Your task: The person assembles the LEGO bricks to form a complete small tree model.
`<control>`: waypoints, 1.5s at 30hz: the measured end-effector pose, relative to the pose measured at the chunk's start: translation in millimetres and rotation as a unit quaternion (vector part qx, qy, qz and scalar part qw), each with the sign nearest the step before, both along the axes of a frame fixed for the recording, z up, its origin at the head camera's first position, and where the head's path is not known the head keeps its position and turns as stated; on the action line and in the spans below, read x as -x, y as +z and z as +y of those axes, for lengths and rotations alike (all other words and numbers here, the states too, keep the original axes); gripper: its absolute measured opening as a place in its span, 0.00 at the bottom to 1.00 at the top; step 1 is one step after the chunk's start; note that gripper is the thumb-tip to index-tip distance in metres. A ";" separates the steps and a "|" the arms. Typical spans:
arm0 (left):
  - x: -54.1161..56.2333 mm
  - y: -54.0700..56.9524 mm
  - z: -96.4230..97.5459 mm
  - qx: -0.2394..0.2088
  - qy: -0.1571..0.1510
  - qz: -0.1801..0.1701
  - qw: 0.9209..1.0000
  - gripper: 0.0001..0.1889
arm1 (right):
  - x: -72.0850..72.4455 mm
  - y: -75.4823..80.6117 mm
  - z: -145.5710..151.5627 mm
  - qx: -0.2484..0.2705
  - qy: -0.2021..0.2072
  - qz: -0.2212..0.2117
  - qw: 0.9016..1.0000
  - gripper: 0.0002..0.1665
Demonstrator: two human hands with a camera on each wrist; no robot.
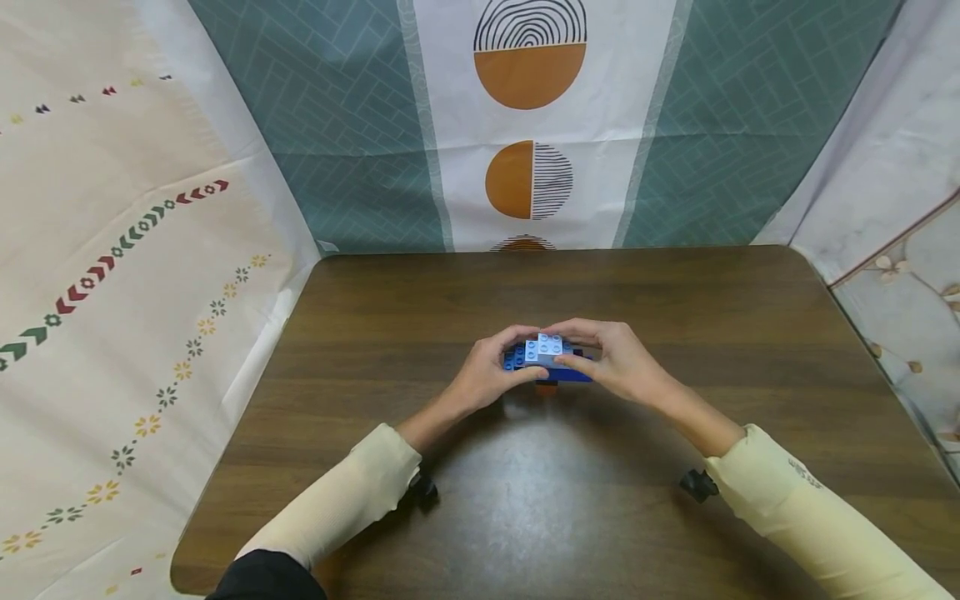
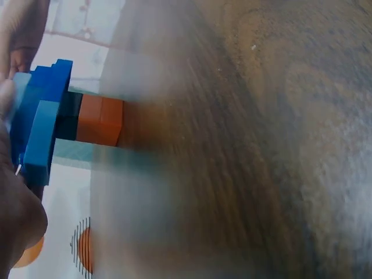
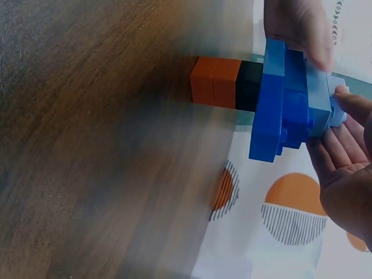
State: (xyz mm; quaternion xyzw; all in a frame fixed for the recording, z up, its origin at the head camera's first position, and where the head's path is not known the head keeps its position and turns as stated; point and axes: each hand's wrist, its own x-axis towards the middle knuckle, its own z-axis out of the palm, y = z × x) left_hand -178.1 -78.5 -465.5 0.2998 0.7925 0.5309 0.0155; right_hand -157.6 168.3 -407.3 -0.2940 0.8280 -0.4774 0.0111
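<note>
A stack of toy building bricks stands upright on the table between both hands. Two orange bricks (image 3: 215, 80) form its base, with a black brick (image 3: 249, 86) above them. Wider layers of blue bricks (image 3: 270, 116) come over that, topped by light blue bricks (image 1: 543, 348). From the left side, my left hand (image 1: 486, 372) holds the upper layers, its thumb along the near face and its fingers behind. My right hand (image 1: 627, 363) pinches the topmost pale blue brick (image 3: 336, 100) between thumb and fingers. Fingers hide parts of the upper bricks.
The brown wooden table (image 1: 360, 333) has rounded far corners. Behind it hangs a teal and white patterned cloth (image 1: 345, 125), with pale cloths at both sides. Dark wrist-worn devices (image 1: 699, 485) sit under the sleeve cuffs.
</note>
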 end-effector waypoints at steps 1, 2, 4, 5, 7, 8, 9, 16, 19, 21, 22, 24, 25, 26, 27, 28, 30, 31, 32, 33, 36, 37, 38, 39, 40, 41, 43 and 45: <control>0.1 1.7 0.7 -0.008 0.001 0.012 1.000 0.26 | 0.6 -0.1 0.0 0.002 0.001 0.000 1.000 0.23; 0.1 4.2 1.7 -0.018 0.001 0.026 0.999 0.26 | 1.2 -0.4 -0.1 0.005 0.001 0.000 1.000 0.23; 0.7 8.8 3.8 -0.038 -0.001 0.054 0.998 0.23 | 1.7 -1.1 -0.3 0.010 0.001 0.006 1.000 0.22; 1.2 10.7 4.9 -0.045 0.000 0.067 0.997 0.21 | 1.7 -1.6 -0.4 0.011 0.000 0.012 1.000 0.22; 1.5 14.4 6.4 -0.053 0.003 0.085 0.995 0.18 | 1.5 -2.7 -0.9 0.015 -0.005 0.025 1.000 0.22; 1.4 15.7 6.8 -0.055 0.005 0.090 0.994 0.18 | 1.4 -3.7 -1.1 0.015 -0.009 0.032 0.999 0.22; 1.3 16.3 7.1 -0.056 0.008 0.089 0.994 0.17 | 1.1 -4.7 -1.4 0.015 -0.012 0.039 0.999 0.22; -5.8 13.4 9.9 -0.080 0.027 0.057 0.995 0.12 | -2.6 -15.1 -2.6 0.015 -0.048 0.065 0.997 0.23; -7.7 11.0 11.7 -0.086 0.032 0.053 0.994 0.12 | -4.6 -17.8 -2.7 0.023 -0.056 0.054 0.997 0.23; -7.4 10.0 12.2 -0.086 0.035 0.051 0.994 0.12 | -5.0 -17.6 -2.5 0.029 -0.060 0.035 0.997 0.22; -7.1 9.6 12.1 -0.084 0.036 0.050 0.995 0.13 | -5.0 -17.1 -2.3 0.033 -0.060 0.021 0.997 0.22; -6.6 9.2 11.6 -0.078 0.036 0.049 0.995 0.14 | -3.8 -16.2 -1.6 0.040 -0.060 -0.012 0.997 0.21; -6.4 8.9 11.0 -0.073 0.035 0.049 0.996 0.14 | -3.2 -15.6 -1.2 0.044 -0.059 -0.029 0.997 0.21; -6.4 8.5 10.1 -0.066 0.034 0.050 0.996 0.15 | -2.8 -14.8 -0.8 0.049 -0.057 -0.044 0.996 0.22; -6.5 8.4 9.2 -0.060 0.032 0.052 0.996 0.16 | -2.4 -14.4 -0.2 0.050 -0.054 -0.055 0.996 0.23; -6.7 8.3 8.1 -0.054 0.029 0.054 0.997 0.18 | -2.1 -14.2 0.7 0.051 -0.050 -0.063 0.995 0.25; -7.3 8.4 5.2 -0.044 0.023 0.058 0.997 0.21 | -2.1 -14.5 3.2 0.050 -0.043 -0.071 0.995 0.30; -7.2 8.3 3.9 -0.040 0.021 0.061 0.997 0.23 | -2.7 -14.7 5.2 0.048 -0.042 -0.072 0.995 0.32; -7.1 8.3 2.3 -0.037 0.019 0.063 0.997 0.24 | -3.0 -15.7 7.5 0.046 -0.042 -0.071 0.996 0.34; -7.0 8.2 0.7 -0.035 0.017 0.064 0.997 0.26 | -3.5 -16.7 10.0 0.044 -0.042 -0.071 0.996 0.35; -7.1 5.6 -5.8 -0.027 0.023 0.057 0.998 0.29 | -5.2 -20.4 17.2 0.034 -0.049 -0.079 0.995 0.36; -7.5 4.5 -8.2 -0.023 0.026 0.053 0.998 0.29 | -6.0 -21.8 19.4 0.030 -0.052 -0.084 0.995 0.36; -8.0 3.4 -10.8 -0.018 0.028 0.048 0.998 0.29 | -6.7 -23.5 21.5 0.024 -0.056 -0.090 0.994 0.35; -8.8 1.9 -13.3 -0.011 0.030 0.043 0.999 0.29 | -7.6 -24.9 23.6 0.017 -0.060 -0.095 0.994 0.35; -9.4 0.4 -15.7 -0.006 0.032 0.037 0.999 0.29 | -8.3 -26.4 25.4 0.010 -0.064 -0.101 0.993 0.35; -10.1 -1.0 -18.2 -0.001 0.034 0.033 0.999 0.29 | -9.1 -27.9 27.0 0.004 -0.067 -0.105 0.992 0.35; -11.6 -3.4 -22.4 0.007 0.036 0.027 0.999 0.28 | -10.5 -30.0 29.9 -0.005 -0.072 -0.110 0.991 0.34; -12.3 -6.2 -25.7 0.011 0.036 0.029 0.999 0.28 | -11.9 -31.4 32.1 -0.010 -0.076 -0.110 0.991 0.34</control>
